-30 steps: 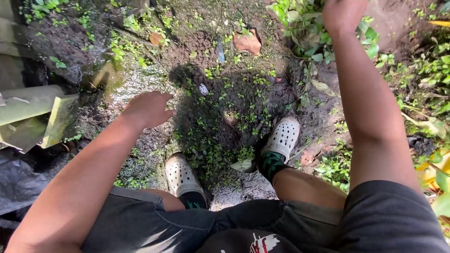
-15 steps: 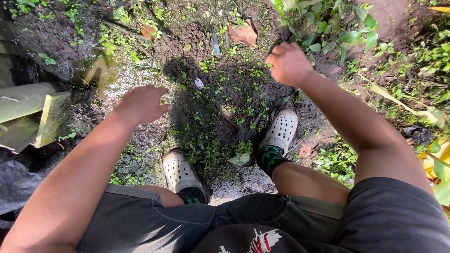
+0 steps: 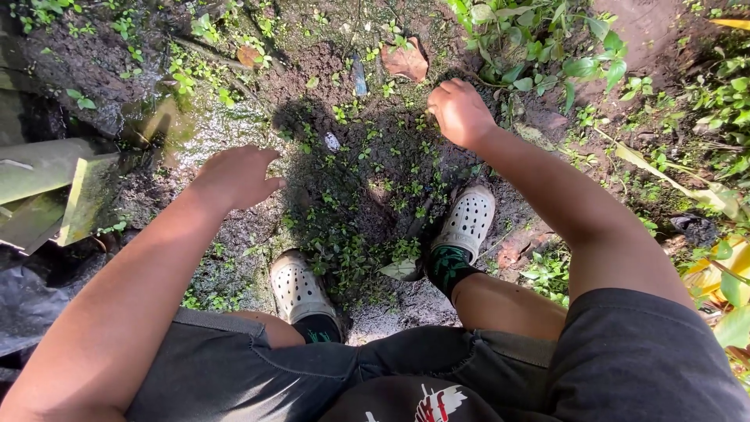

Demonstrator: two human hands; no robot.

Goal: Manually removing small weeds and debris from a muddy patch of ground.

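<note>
I look straight down at muddy ground (image 3: 375,180) dotted with small green weeds. My left hand (image 3: 234,176) hovers over the wet soil at the left, fingers loosely apart, holding nothing. My right hand (image 3: 459,112) is stretched forward above the weeds, fingers curled in; nothing shows in it. Below are my two feet in pale perforated clogs, the left clog (image 3: 297,287) and the right clog (image 3: 467,220), with dark socks, dark shorts and a dark shirt.
Flat greenish boards (image 3: 47,187) and a black plastic sheet (image 3: 31,305) lie at the left. Brown dead leaves (image 3: 406,61) rest on the soil ahead. Leafy plants (image 3: 547,47) grow at the upper right, and yellow leaves (image 3: 726,273) at the right edge.
My right hand came down from the top edge and swung left over the weeds, its fingers curling in. My left hand has barely moved.
</note>
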